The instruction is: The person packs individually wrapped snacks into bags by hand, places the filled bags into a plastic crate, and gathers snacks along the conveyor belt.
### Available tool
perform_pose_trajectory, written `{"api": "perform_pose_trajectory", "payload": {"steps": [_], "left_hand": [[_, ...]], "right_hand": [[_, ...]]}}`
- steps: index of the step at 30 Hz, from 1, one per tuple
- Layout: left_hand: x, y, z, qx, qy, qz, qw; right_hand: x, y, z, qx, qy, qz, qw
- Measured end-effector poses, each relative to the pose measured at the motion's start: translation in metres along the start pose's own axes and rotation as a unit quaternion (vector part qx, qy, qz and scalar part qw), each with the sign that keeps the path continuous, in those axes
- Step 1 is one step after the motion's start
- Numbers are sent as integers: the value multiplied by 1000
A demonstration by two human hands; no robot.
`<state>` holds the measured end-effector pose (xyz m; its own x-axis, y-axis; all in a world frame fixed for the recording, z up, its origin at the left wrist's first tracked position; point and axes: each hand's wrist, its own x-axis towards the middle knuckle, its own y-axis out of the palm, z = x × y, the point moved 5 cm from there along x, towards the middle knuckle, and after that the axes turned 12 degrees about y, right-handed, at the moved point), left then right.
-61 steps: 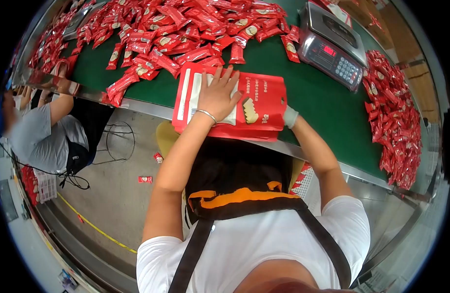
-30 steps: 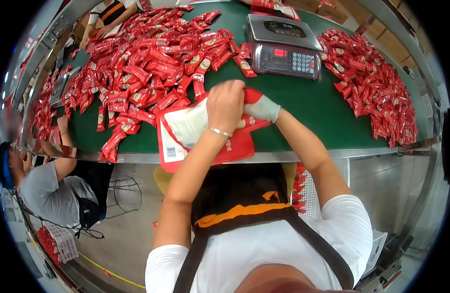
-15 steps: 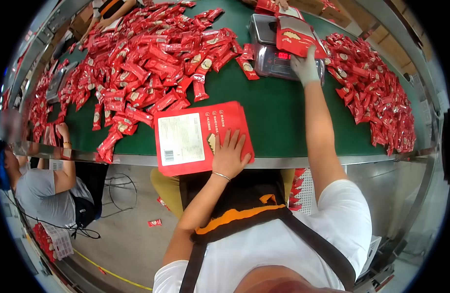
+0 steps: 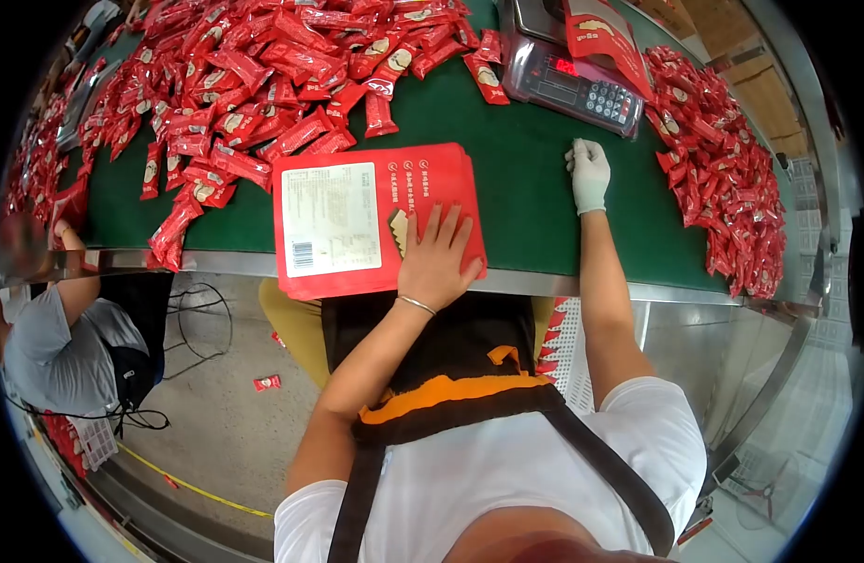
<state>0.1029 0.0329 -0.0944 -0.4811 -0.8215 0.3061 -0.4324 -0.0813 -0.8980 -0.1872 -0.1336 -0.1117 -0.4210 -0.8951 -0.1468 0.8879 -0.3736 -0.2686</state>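
Note:
Bare, with fingers stretched out, my left hand (image 4: 439,258) rests flat on the lower right part of a stack of red printed pouches (image 4: 287,220). The top pouch shows a white label panel and a barcode. My right hand (image 4: 589,175), in a white glove, is over the green table surface with its fingers curled in; nothing shows in them. Beyond it stands a digital scale (image 4: 568,86) with a lit red display and a keypad. A red pouch (image 4: 603,39) lies on the scale, apart from my right hand, and hangs over its right side.
A large heap of small red wrapped packets (image 4: 291,66) covers the table's back left. Another heap of packets (image 4: 713,155) lies along the right side. A metal edge (image 4: 535,285) runs along the table front. A co-worker in a grey shirt (image 4: 66,347) sits at left.
My right hand has let go of the pouch at the scale, drawn back toward me and curled its fingers. My left hand stays on the stack. The whole view has shifted.

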Motion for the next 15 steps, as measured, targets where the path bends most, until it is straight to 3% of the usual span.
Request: {"api": "perform_pose_trajectory", "payload": {"steps": [5,9,13,14,15], "left_hand": [[1,1,1,3,2,-2,1000],[-1,0,0,-3,-8,-13,1000],[-2,0,3,3,0,-32,999],[-2,-1,2,6,6,-33,999],[-2,0,1,6,11,-32,999]], "right_hand": [[-1,-1,0,7,15,-9,1000],[20,1,5,169,44,53,983],[57,23,81,368,140,118,912],[59,31,112,373,127,88,915],[92,33,118,342,116,123,924]]}}
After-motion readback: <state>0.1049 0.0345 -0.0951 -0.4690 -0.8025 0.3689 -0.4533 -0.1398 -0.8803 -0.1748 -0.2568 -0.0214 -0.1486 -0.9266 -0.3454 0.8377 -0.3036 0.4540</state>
